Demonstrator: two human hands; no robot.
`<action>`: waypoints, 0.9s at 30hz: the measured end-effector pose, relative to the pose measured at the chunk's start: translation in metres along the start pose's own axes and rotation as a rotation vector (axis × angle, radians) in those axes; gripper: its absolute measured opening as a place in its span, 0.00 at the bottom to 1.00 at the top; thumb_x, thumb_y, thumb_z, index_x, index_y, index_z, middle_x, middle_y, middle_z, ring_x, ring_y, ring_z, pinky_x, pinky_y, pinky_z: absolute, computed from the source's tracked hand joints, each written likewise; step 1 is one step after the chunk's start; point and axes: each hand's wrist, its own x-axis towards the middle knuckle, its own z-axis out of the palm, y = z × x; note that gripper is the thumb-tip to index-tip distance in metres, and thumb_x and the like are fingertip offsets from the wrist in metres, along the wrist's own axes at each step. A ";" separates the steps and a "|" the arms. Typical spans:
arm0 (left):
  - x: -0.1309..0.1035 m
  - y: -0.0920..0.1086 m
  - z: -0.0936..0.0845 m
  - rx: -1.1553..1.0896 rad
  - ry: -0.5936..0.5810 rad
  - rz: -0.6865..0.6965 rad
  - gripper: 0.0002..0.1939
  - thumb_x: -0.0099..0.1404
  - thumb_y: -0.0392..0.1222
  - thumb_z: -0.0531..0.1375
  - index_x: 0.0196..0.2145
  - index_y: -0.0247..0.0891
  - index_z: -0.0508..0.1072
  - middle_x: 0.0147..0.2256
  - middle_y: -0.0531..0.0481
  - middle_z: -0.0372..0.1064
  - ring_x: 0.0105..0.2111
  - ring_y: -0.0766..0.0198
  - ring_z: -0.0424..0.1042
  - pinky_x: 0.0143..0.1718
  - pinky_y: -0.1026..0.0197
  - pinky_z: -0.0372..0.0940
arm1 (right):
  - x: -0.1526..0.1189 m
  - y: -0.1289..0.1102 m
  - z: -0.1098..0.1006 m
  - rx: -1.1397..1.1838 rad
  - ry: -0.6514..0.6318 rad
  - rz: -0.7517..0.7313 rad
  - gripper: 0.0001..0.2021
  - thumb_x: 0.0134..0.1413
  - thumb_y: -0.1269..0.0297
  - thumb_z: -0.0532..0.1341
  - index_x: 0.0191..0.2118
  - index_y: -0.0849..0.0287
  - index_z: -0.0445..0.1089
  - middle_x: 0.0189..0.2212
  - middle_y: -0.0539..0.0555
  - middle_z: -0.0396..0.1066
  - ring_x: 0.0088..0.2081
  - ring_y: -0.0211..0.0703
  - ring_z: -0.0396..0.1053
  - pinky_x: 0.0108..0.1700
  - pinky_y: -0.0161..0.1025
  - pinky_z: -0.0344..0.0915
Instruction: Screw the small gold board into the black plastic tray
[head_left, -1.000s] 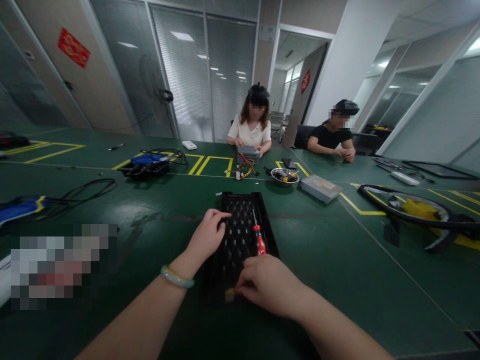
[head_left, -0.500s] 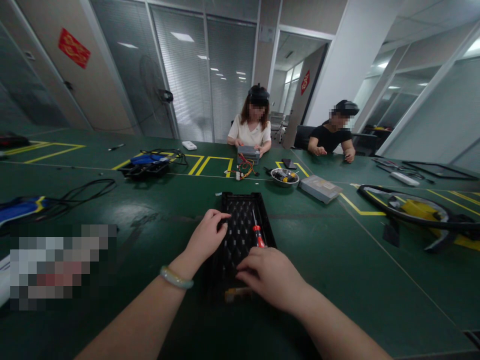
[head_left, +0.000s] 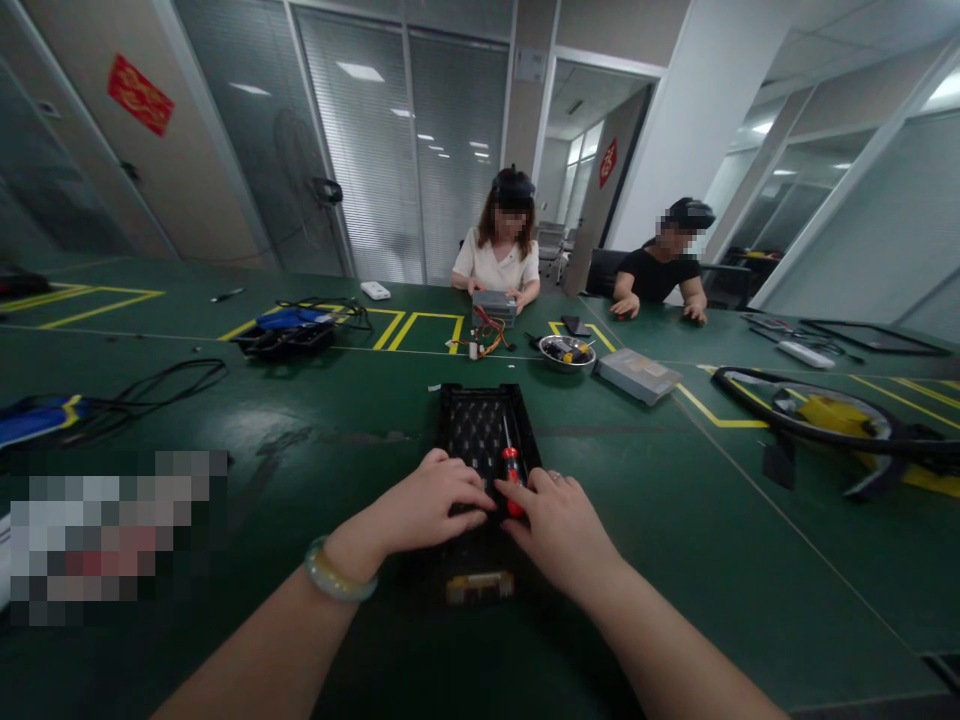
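Note:
A long black tray-like part (head_left: 459, 425) with a raised rim and a diamond-patterned inside lies lengthwise in front of me. A screwdriver (head_left: 511, 458) with a red and black handle rests in it along the right side, shaft pointing away. My left hand (head_left: 427, 500) reaches over the left rim, thumb and forefinger tips close together near the middle; anything between them is too small to make out. Across from it, my right hand (head_left: 562, 520) has forefinger and thumb apart beside the screwdriver's handle. A yellowish strip (head_left: 480, 585) shows at the part's near end.
Beyond the part stand a metal bowl (head_left: 568, 365) of tools and a grey metal box (head_left: 637, 376). Two people sit across the green table (head_left: 337, 540); one holds a grey unit (head_left: 495, 305) with coloured wires. Cables (head_left: 172, 385) lie left, a black-rimmed ring (head_left: 825, 410) right.
My left hand has moved from the part's upper left rim nearer to me and inward. My right hand has moved up and right from the near end, revealing the yellowish strip.

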 end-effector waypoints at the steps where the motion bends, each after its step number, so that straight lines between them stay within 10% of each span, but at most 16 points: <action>1: 0.000 0.001 0.000 0.000 -0.021 0.012 0.10 0.68 0.44 0.60 0.44 0.55 0.79 0.41 0.54 0.75 0.43 0.61 0.71 0.50 0.53 0.51 | 0.001 0.000 0.001 0.000 -0.001 -0.011 0.22 0.60 0.57 0.62 0.60 0.45 0.66 0.45 0.57 0.69 0.47 0.52 0.67 0.50 0.49 0.62; 27: 0.001 0.000 0.006 -0.038 -0.085 -0.048 0.06 0.66 0.39 0.63 0.39 0.47 0.79 0.38 0.58 0.75 0.41 0.65 0.71 0.47 0.57 0.48 | 0.006 0.005 0.009 0.015 0.027 -0.032 0.19 0.60 0.67 0.59 0.56 0.43 0.69 0.42 0.54 0.70 0.44 0.49 0.68 0.47 0.44 0.61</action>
